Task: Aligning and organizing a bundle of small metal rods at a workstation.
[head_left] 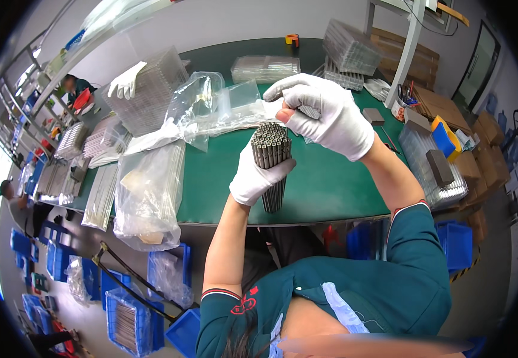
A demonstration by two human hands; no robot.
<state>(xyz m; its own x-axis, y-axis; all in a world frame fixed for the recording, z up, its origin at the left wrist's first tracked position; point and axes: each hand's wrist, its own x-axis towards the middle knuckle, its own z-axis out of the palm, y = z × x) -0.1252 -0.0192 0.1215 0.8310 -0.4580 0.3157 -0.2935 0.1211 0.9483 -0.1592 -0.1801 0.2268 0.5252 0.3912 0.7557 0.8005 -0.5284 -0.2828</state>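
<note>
Your left hand (257, 176), in a white glove, is wrapped closed around the middle of a bundle of thin metal tubes (272, 154). You hold the bundle almost upright above the green table (324, 185), in front of your chest, with the open tube ends facing up toward you. Your right hand (330, 116), also gloved, is above the top of the bundle. Its thumb and first fingers are pressed together as a pinch at the upper ends of the tubes; if they pinch one tube or only touch the ends, I cannot tell, because the glove hides it.

I judge that the tubes are stiff and smooth, and together they have some weight for such a small bundle. Each single tube is probably light and slippery, so it can slide out downward if your left grip becomes loose. The best place to hold seems to be where you hold now, around the middle, with even pressure all around. Thin walls can bend or get dents, so do not squeeze too hard at the ends.

Just behind your hands lie clear plastic bags (211, 107). Farther on the table stand stacks of clear trays (151, 89), and to the right a grey block (439, 167) rests on another tray.
</note>
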